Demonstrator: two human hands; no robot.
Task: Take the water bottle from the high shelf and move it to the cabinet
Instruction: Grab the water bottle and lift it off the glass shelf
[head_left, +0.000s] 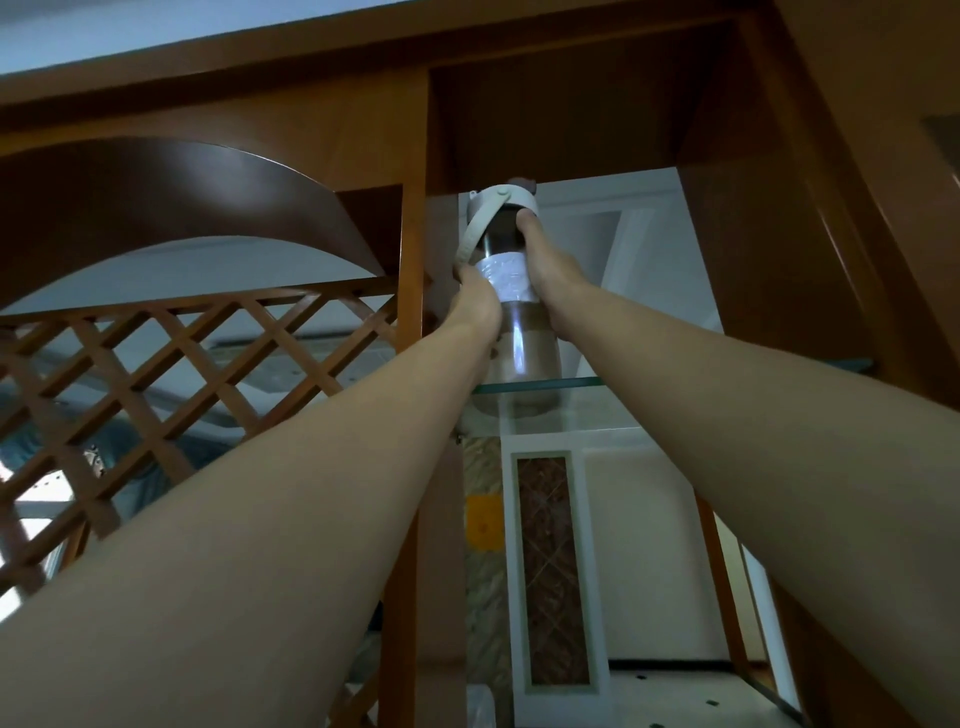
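High on the clear glass shelf (582, 383), the left hand (477, 304) and right hand (551, 270) squeeze the see-through water bottle with a white lid (511, 312); lift it slowly and straight.

water bottle (514, 322) base blurred through glass shelf (587, 383), fingers of both hands hidden behind it

I am in a home, looking up into an orange-brown wooden display unit (571, 93) with a clear glass shelf (582, 385) set in its open compartment. Beside it runs a diagonal wooden lattice panel (171, 364) under a dark curved wooden arch (171, 192). Through the opening I see a white room with a white-framed door (550, 566) holding a patterned brown glass pane.
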